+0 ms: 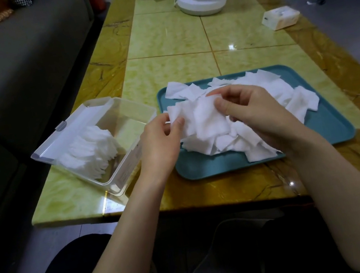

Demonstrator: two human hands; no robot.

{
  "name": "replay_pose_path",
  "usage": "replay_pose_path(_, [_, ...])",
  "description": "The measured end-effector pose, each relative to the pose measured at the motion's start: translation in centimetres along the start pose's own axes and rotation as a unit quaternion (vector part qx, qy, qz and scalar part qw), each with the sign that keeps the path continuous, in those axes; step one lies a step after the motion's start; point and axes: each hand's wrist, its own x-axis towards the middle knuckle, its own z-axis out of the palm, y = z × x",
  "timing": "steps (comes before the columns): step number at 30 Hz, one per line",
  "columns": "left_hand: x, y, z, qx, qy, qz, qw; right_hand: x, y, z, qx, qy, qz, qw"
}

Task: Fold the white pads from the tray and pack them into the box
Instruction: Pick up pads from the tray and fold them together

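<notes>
One white pad (204,117), pinched, long axis crosswise

Soft light is falling on the glossy table (169,39), throwing small glare spots along its front edge. Left of the table the sofa (8,82) is lying dim. Wide-angle distortion is bending the table's edges.

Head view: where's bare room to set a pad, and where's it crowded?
Free: the yellow tiled tabletop between the teal plastic tray and the round white appliance base; the right half of the clear plastic box, beside its stacked white pads. Crowded: the tray's loose pad heap, where the left hand and right hand pinch one white pad.
</notes>
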Motion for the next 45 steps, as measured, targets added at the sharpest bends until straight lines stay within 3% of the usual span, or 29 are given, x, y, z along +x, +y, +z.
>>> replay_pose_path(2, [0.0,-0.2,0.2,-0.013,-0.016,-0.005,1.000,-0.2,-0.2,0.0,0.072,-0.073,0.021,0.995])
replay_pose_path(4, [0.0,-0.4,0.4,-0.035,-0.036,-0.012,0.999,-0.2,-0.2,0.1,0.132,-0.096,0.035,0.986])
replay_pose_path(12, [-0.7,0.8,0.2,-0.126,-0.142,-0.032,0.981,0.9,1.9,1.1,-0.040,0.071,0.024,0.996])
replay_pose_path(20, [-0.6,1.5,0.6,-0.138,-0.111,-0.098,0.979,0.9,2.6,2.1,-0.112,0.155,-0.012,0.981])
replay_pose_path(24, [-1.0,1.4,0.6,-0.110,-0.130,-0.046,0.984,0.6,2.6,2.5,-0.121,0.153,-0.030,0.980])
replay_pose_path(27, [-0.8,1.0,0.6,-0.060,-0.067,-0.007,0.996,0.7,2.7,2.5,-0.133,0.133,-0.051,0.981])
replay_pose_path(31, [-0.5,0.8,0.1,-0.033,-0.022,-0.004,0.999,1.6,3.7,1.0,-0.243,0.184,-0.096,0.947])
replay_pose_path(37, [-0.6,0.8,0.0,0.012,-0.022,-0.004,1.000,3.4,6.4,-0.2,-0.392,0.093,0.031,0.915])
replay_pose_path(45, [-0.6,0.5,-0.2,0.034,-0.002,-0.005,0.999,4.1,5.7,-0.6,-0.443,0.137,-0.030,0.886])
